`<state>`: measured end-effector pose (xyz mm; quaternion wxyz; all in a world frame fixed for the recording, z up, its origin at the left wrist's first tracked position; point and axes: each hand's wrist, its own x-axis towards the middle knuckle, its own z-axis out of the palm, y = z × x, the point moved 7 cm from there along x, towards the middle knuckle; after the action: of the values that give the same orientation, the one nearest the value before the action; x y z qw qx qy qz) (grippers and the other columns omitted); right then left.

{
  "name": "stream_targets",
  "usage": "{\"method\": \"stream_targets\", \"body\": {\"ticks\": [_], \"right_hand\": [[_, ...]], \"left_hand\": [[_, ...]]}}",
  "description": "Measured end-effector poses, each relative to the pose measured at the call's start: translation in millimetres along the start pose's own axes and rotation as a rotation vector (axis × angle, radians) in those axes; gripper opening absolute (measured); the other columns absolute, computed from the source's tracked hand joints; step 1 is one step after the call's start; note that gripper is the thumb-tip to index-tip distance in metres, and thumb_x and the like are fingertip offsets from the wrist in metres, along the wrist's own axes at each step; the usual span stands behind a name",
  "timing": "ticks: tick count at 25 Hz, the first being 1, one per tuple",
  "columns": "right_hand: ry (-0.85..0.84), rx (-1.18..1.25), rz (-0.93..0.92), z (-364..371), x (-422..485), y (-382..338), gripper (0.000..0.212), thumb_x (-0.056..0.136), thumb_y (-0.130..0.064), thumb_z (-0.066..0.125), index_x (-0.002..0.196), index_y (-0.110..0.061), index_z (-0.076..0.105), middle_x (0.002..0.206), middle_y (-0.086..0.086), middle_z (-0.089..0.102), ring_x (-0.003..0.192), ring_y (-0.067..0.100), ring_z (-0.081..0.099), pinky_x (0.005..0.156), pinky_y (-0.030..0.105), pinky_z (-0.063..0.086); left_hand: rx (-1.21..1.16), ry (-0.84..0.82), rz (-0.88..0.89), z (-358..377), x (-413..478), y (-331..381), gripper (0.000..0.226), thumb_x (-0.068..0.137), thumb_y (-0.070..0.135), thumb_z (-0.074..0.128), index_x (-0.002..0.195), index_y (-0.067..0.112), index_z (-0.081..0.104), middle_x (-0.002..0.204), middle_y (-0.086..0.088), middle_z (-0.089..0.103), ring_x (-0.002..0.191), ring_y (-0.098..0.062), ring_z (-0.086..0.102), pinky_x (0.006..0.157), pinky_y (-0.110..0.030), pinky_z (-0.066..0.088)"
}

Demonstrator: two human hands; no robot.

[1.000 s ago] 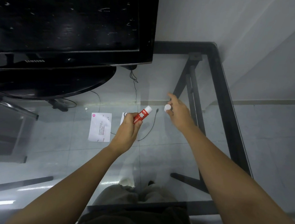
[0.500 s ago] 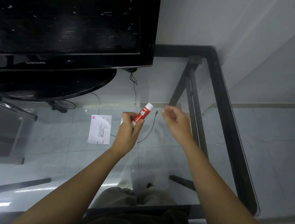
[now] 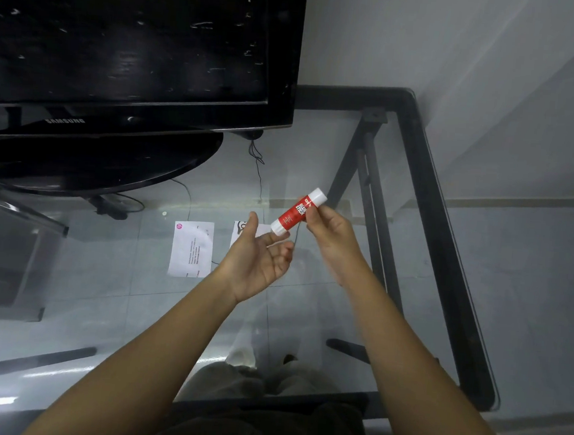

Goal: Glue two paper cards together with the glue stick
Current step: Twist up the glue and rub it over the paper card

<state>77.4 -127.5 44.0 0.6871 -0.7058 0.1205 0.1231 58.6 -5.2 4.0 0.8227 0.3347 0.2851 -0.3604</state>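
A red glue stick (image 3: pixel 296 213) with white ends is held tilted above the glass table. My right hand (image 3: pixel 328 236) grips its upper part between fingers and thumb. Just below it my left hand (image 3: pixel 258 259) is palm up with its fingers spread; a fingertip seems to touch the stick's lower white end. One white printed paper card (image 3: pixel 191 248) lies flat on the glass to the left of my left hand. A second card (image 3: pixel 243 231) lies beside it, mostly hidden behind my left hand.
A black television (image 3: pixel 134 44) on an oval stand (image 3: pixel 94 164) fills the back left. The glass table's black frame (image 3: pixel 429 180) runs along the right side by the white wall. Thin black cables (image 3: pixel 260 170) trail behind the cards. My knees show through the glass below.
The glue stick has passed from my left hand to my right hand. My left hand has let go and turned palm up. The white cap seen one second ago by my right hand is out of sight.
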Motion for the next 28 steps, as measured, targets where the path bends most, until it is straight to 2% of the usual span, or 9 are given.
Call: {"method": "stream_targets", "body": {"ticks": [4, 9, 12, 14, 17, 19, 21, 25, 28], "right_hand": [[0.015, 0.027, -0.045, 3.0, -1.1, -11.4, 0.014, 0.091, -0.04, 0.05, 0.094, -0.034, 0.064, 0.102, -0.009, 0.066, 0.102, 0.002, 0.06, 0.085, 0.015, 0.044], [0.038, 0.013, -0.048, 13.1, -3.5, -22.7, 0.021, 0.087, -0.047, 0.054, 0.089, -0.03, 0.067, 0.095, -0.005, 0.069, 0.098, 0.007, 0.063, 0.087, 0.02, 0.046], [-0.019, 0.049, -0.064, 26.7, -6.1, -32.1, 0.031, 0.08, -0.056, 0.055, 0.09, -0.031, 0.068, 0.092, -0.007, 0.069, 0.1, 0.009, 0.062, 0.098, 0.029, 0.043], [-0.023, 0.102, -0.104, 27.1, -6.3, -42.8, 0.031, 0.076, -0.059, 0.055, 0.089, -0.034, 0.068, 0.089, -0.013, 0.069, 0.099, 0.005, 0.062, 0.096, 0.026, 0.042], [-0.043, 0.058, -0.15, 29.0, -9.8, -56.2, 0.03, 0.078, -0.057, 0.053, 0.094, -0.035, 0.066, 0.096, -0.012, 0.069, 0.101, 0.002, 0.061, 0.084, 0.016, 0.044], [-0.045, 0.026, -0.167, 31.2, -12.6, -62.6, 0.022, 0.084, -0.05, 0.053, 0.094, -0.034, 0.064, 0.101, -0.002, 0.069, 0.099, 0.006, 0.062, 0.078, 0.01, 0.046], [-0.027, 0.016, -0.174, 31.0, -14.8, -68.7, 0.017, 0.089, -0.044, 0.051, 0.091, -0.034, 0.064, 0.104, 0.008, 0.067, 0.096, 0.012, 0.062, 0.075, 0.008, 0.046], [-0.034, 0.005, -0.173, 36.8, -19.2, -76.1, 0.017, 0.088, -0.046, 0.049, 0.092, -0.035, 0.062, 0.098, -0.009, 0.067, 0.096, 0.002, 0.061, 0.07, 0.006, 0.044], [-0.046, 0.055, -0.212, 40.6, -22.9, -84.0, 0.023, 0.083, -0.048, 0.051, 0.096, -0.034, 0.063, 0.097, -0.009, 0.068, 0.1, 0.002, 0.062, 0.077, 0.009, 0.047]], "left_hand": [[0.013, -0.052, 0.165, 19.7, -14.6, 16.8, 0.029, 0.084, 0.033, 0.06, 0.098, 0.008, 0.055, 0.064, -0.005, 0.064, 0.053, -0.007, 0.06, 0.053, -0.015, 0.052], [1.242, 0.271, 1.078, 30.2, -66.7, 57.8, 0.009, 0.082, 0.038, 0.059, 0.081, 0.038, 0.05, 0.078, 0.01, 0.057, 0.07, -0.008, 0.057, 0.058, -0.012, 0.04], [1.25, 0.321, 1.26, 32.6, -88.5, 74.0, 0.012, 0.075, 0.042, 0.056, 0.081, 0.05, 0.05, 0.083, 0.015, 0.047, 0.077, -0.008, 0.054, 0.064, -0.017, 0.041], [1.178, 0.196, 1.22, 30.0, -86.4, 76.3, 0.025, 0.079, 0.039, 0.062, 0.098, 0.034, 0.047, 0.091, 0.006, 0.052, 0.077, -0.004, 0.056, 0.07, -0.019, 0.045], [0.534, -0.032, 0.694, 24.5, -69.3, 63.7, 0.027, 0.089, 0.049, 0.046, 0.092, 0.022, 0.053, 0.066, 0.001, 0.066, 0.058, -0.009, 0.059, 0.062, -0.022, 0.05], [0.325, -0.055, 0.588, 18.8, -64.1, 62.8, 0.022, 0.092, 0.038, 0.049, 0.087, 0.018, 0.056, 0.062, 0.001, 0.065, 0.056, -0.007, 0.057, 0.058, -0.017, 0.051], [0.577, 0.004, 0.77, 29.3, -80.6, 75.7, 0.01, 0.089, 0.029, 0.057, 0.087, 0.019, 0.057, 0.07, 0.004, 0.066, 0.062, -0.006, 0.058, 0.062, -0.016, 0.051], [1.492, 0.198, 1.565, 45.6, -122.2, 85.5, 0.021, 0.081, 0.013, 0.065, 0.093, 0.018, 0.049, 0.095, -0.012, 0.059, 0.086, -0.015, 0.056, 0.069, -0.021, 0.047], [1.279, 0.102, 1.299, 44.3, -115.8, 92.6, 0.036, 0.08, 0.031, 0.065, 0.109, 0.028, 0.044, 0.105, -0.007, 0.057, 0.089, -0.012, 0.058, 0.074, -0.019, 0.049]]}}
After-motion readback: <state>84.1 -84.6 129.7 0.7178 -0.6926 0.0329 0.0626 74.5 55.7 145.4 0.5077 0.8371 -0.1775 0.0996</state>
